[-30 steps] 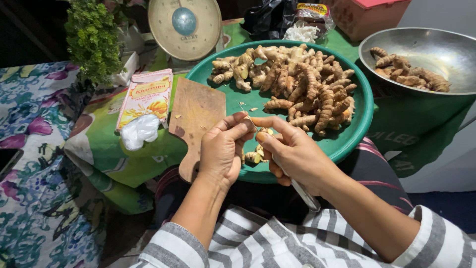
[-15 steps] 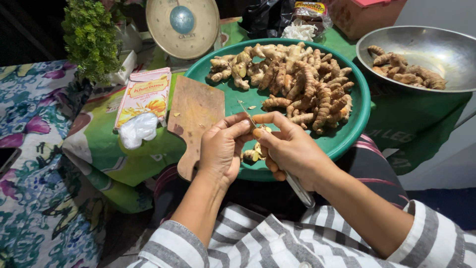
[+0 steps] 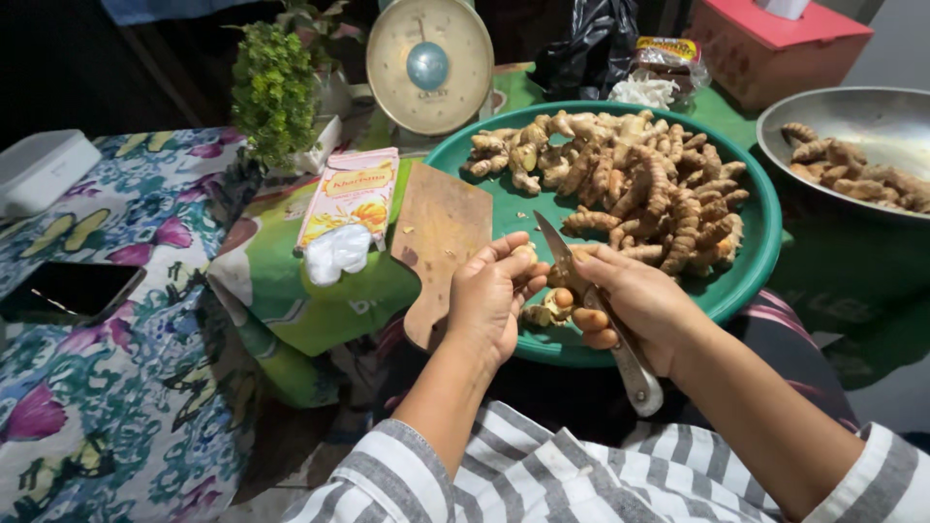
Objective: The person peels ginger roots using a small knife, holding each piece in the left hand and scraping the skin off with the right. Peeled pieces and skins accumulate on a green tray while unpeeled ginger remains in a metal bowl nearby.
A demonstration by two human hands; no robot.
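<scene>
Peeling a turmeric root over the green tray's near rim.
Right hand grips a knife, blade pointing up-left; left hand pinches the knobbly, orange-cut root.

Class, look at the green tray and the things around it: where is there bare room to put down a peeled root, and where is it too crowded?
Bare patches: the green tray floor at its near right rim and left of the root heap; the wooden board; the near side of the metal bowl. Crowded: the tray's middle and far side, and its near edge under the left hand and right hand.
</scene>
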